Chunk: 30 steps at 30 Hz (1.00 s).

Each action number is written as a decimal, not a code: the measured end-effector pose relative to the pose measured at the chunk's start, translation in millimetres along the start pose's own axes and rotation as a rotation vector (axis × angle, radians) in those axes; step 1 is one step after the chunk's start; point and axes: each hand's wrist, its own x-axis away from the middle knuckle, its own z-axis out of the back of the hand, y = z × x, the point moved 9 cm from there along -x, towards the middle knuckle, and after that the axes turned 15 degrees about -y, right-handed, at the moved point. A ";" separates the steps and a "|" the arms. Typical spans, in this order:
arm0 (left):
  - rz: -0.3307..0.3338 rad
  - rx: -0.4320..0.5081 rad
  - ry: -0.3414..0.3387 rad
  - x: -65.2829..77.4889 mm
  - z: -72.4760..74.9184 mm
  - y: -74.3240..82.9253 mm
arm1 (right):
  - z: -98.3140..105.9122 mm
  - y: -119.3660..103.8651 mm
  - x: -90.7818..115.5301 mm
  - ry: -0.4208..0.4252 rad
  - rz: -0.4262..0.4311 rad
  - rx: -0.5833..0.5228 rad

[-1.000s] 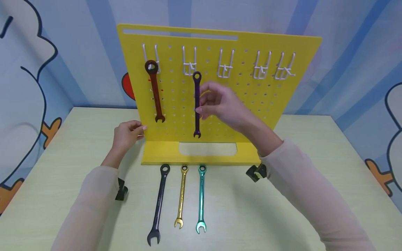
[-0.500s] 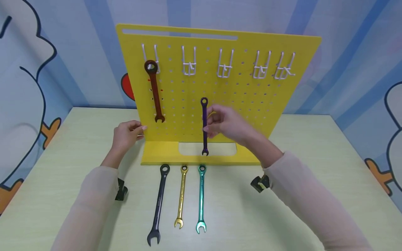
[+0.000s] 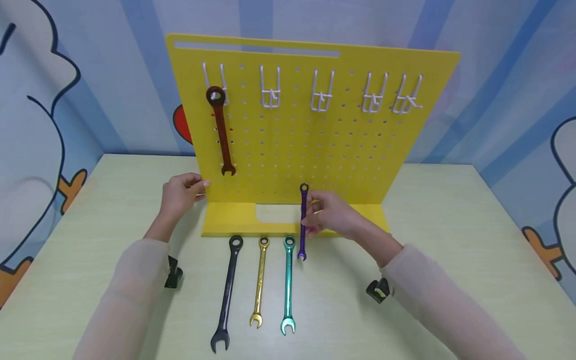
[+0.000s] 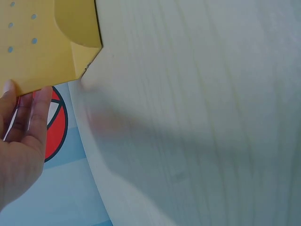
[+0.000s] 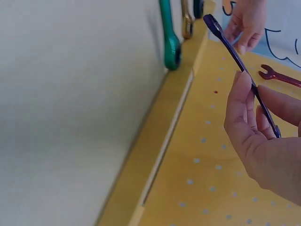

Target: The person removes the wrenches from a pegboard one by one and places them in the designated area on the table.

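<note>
My right hand (image 3: 332,215) pinches a purple combination wrench (image 3: 303,222) by its shaft, ring end up, low in front of the pegboard's foot. The right wrist view shows the thumb and fingertips on either side of that purple wrench (image 5: 237,56). With thumb and fingers, my left hand (image 3: 181,194) grips the left edge of the yellow pegboard (image 3: 310,150). A red-brown wrench (image 3: 222,132) hangs from the leftmost white hook. On the table before the board lie a black wrench (image 3: 227,292), a gold wrench (image 3: 259,285) and a green wrench (image 3: 288,287), side by side.
Several white wire hooks (image 3: 321,97) line the upper board. The board's yellow base (image 3: 229,220) has a cut-out slot and stands on the pale wooden table (image 3: 112,200). A blue striped backdrop (image 3: 369,25) rises behind.
My right hand has carried the purple wrench down and slightly right, from just below the second hook to the board's base. The left hand has stayed at the board's edge.
</note>
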 end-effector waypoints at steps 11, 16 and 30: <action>-0.004 0.024 -0.006 1.4 0.0 1.5 | -15.3 48.2 3.4 -0.086 -0.119 -0.045; -0.003 0.054 -0.025 4.1 0.1 5.2 | -19.8 58.5 7.2 -0.116 -0.144 -0.042; -0.023 0.010 0.018 0.9 1.2 2.3 | -28.3 77.6 20.0 -0.179 -0.186 -0.090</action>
